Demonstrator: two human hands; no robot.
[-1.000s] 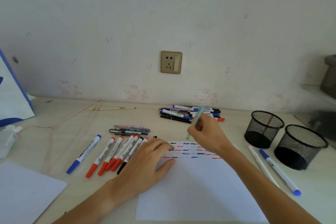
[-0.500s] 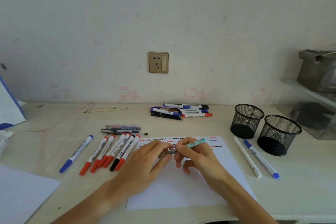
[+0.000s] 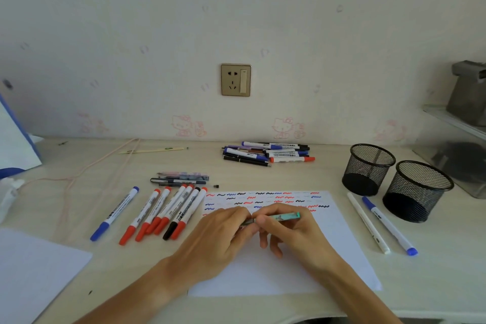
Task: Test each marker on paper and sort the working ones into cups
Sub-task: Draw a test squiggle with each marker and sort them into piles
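Over the white test paper (image 3: pixel 328 250), which carries rows of red, blue and black squiggles, my right hand (image 3: pixel 294 234) holds a teal patterned pen (image 3: pixel 285 216) lying level. My left hand (image 3: pixel 223 237) pinches its left end, the fingertips of both hands meeting there. Two black mesh cups (image 3: pixel 368 168) (image 3: pixel 418 191) stand at the right and look empty. A row of red, black and blue markers (image 3: pixel 168 210) lies left of the paper. A pile of markers (image 3: pixel 268 154) sits near the wall.
A white marker (image 3: pixel 368 223) and a blue-capped marker (image 3: pixel 389 226) lie in front of the cups. Thin pens (image 3: pixel 181 179) and a tiny black cap (image 3: pixel 216 186) lie behind the row. Another sheet (image 3: pixel 34 271) is at the lower left, a pink cord (image 3: pixel 79 176) further back.
My right hand came back from the far paper edge with the teal pen and laid it level. My left hand lifted off the paper and took hold of the pen's left end.
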